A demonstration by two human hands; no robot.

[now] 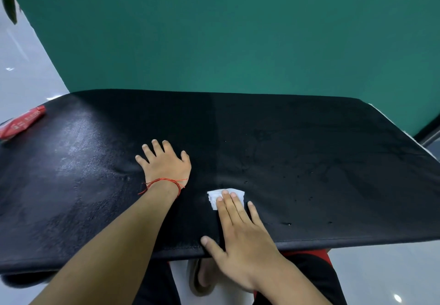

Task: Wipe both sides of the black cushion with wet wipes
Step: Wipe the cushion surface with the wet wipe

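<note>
Currently wiping top side. Right hand (240, 235) presses wet wipe (226, 196) flat on black cushion (321, 161); left hand (165, 161) splayed, bracing alongside. Next: sweep rightward over dull area.

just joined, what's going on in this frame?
A person is wiping a black cushion. The right hand presses a folded white wet wipe flat near the front edge; the left hand rests open on the cushion, bracing it. A red wipes packet lies at the far left.

Wipe (213, 198) partly under right hand (242, 240)
</note>
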